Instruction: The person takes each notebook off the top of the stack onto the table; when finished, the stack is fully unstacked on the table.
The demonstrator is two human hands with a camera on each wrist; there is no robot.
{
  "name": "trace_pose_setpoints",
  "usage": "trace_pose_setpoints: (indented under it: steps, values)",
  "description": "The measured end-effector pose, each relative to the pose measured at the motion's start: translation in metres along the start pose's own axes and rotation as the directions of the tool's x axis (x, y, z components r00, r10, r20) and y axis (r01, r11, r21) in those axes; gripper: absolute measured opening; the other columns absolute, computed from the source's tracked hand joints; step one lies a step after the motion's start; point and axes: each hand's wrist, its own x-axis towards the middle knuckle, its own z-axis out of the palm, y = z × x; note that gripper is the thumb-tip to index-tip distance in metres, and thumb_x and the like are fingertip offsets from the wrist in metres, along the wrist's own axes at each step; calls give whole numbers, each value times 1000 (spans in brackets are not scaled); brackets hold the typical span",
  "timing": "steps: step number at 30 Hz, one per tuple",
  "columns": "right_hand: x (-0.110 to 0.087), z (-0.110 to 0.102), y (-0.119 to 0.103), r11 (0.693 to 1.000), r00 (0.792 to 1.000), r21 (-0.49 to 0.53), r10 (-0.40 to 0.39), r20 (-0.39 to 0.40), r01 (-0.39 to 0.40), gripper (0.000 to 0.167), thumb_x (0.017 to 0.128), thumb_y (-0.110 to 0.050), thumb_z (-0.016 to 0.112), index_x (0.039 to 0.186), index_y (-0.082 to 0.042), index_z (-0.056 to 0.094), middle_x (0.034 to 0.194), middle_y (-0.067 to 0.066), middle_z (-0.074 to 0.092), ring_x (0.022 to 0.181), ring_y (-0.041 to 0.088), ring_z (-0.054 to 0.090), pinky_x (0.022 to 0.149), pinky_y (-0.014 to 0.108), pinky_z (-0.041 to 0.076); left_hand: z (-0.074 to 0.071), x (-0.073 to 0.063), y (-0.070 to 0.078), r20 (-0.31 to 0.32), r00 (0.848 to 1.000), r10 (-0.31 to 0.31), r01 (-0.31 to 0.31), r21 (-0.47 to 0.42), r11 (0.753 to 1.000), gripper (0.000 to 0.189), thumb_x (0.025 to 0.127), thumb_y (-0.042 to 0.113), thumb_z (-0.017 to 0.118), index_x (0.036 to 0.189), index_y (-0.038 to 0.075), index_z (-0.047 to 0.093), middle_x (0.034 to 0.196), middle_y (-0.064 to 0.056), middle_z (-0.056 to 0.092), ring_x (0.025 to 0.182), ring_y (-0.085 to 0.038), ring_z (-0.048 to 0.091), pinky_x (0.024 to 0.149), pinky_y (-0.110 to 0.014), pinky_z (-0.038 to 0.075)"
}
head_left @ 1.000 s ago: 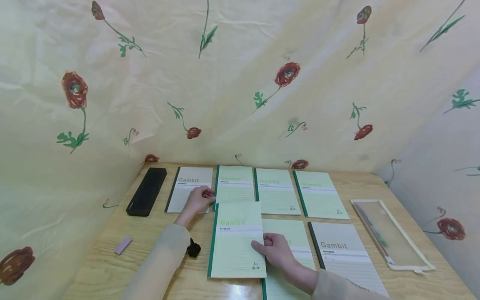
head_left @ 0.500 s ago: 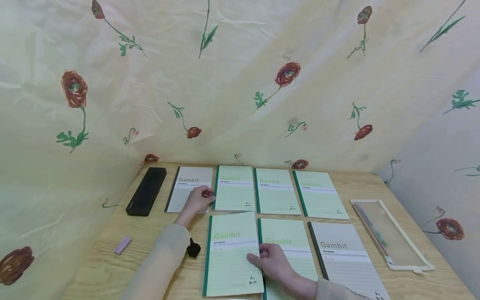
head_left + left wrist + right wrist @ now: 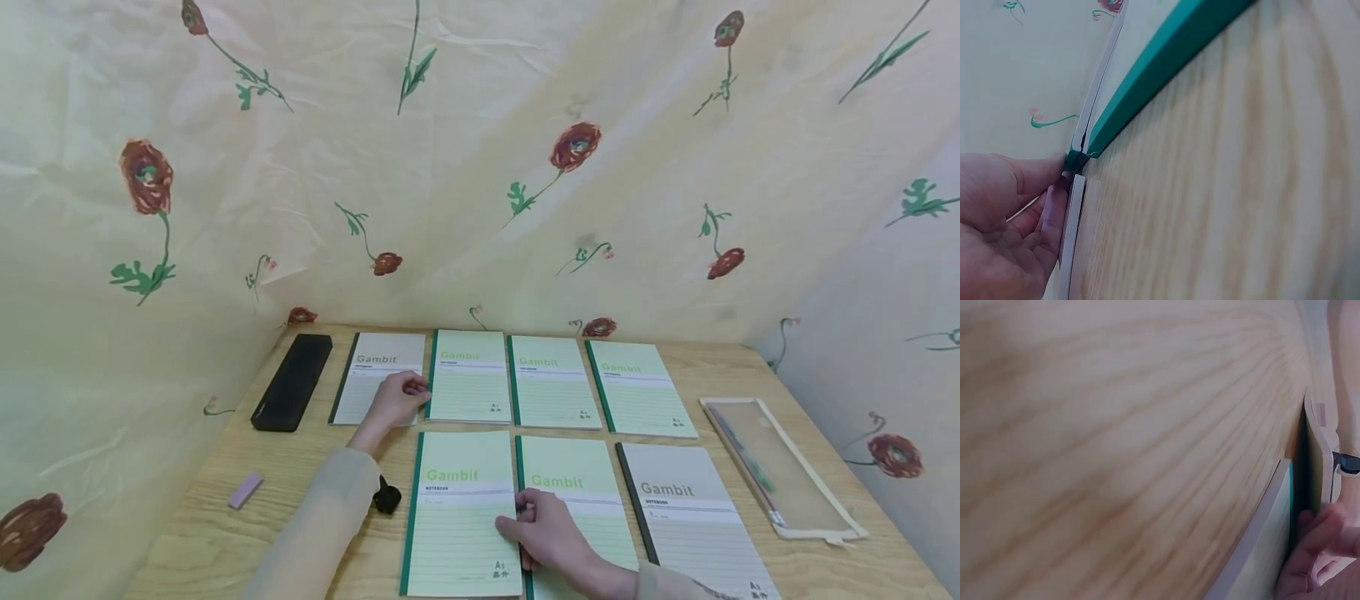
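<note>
My right hand (image 3: 553,532) holds the right edge of a green notebook (image 3: 457,533) in the front row, thumb on the cover and fingers underneath. That edge bends up off the table in the right wrist view, beside another green notebook (image 3: 1260,540). My left hand (image 3: 393,404) lies over a grey notebook (image 3: 386,346) in the back row. Its thumb and finger pinch the spine corner of the neighbouring green notebook (image 3: 1141,81). Two more green notebooks (image 3: 553,387) continue that row. At the front right is a second grey notebook (image 3: 690,508).
A black case (image 3: 292,383) sits at the back left, with a small purple block (image 3: 246,491) nearer me. A see-through pouch (image 3: 787,475) with pens lies along the right side. Flowered cloth (image 3: 480,167) hangs behind the wooden table (image 3: 202,550).
My right hand has drawn the front green notebook toward me and lowered it, off the back row, beside the other front notebooks. The left hand has stayed put.
</note>
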Motion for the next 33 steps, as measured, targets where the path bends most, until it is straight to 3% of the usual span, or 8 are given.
trace_pose_setpoints:
  steps: [5,10,28,33]
  values:
    - [0,-2,3,992,999,-117,-49,6,50,38,92,-24,70,113,3,55,51,-4,53,37,8,44,41,25,33,0,1,-1,-3,1000,1,-1,0,1000,19,91,5,71,110,0,68,98,-9,68,92,-23,63,86,-39,50]
    - [0,-3,6,983,996,-161,-84,6,84,43,92,-25,72,116,6,54,54,-2,57,41,12,49,42,26,36,0,1,-2,-1,1000,5,-5,2,1000,20,91,5,71,110,0,68,98,-9,68,92,-23,63,86,-39,50]
    - [-5,-6,-1,995,999,-90,-30,11,31,32,94,-18,67,113,-1,48,56,1,58,39,10,42,40,24,32,1,1,-3,-2,1000,11,-11,-3,1000,18,92,6,70,109,1,68,97,-8,68,89,-21,61,84,-39,50]
    - [3,-15,-5,995,998,-74,-68,-12,66,29,95,-17,66,112,0,50,56,4,59,39,10,43,39,21,33,1,1,-4,-2,1000,6,-6,-6,1000,18,92,6,70,110,1,68,97,-7,68,89,-21,61,84,-39,50]
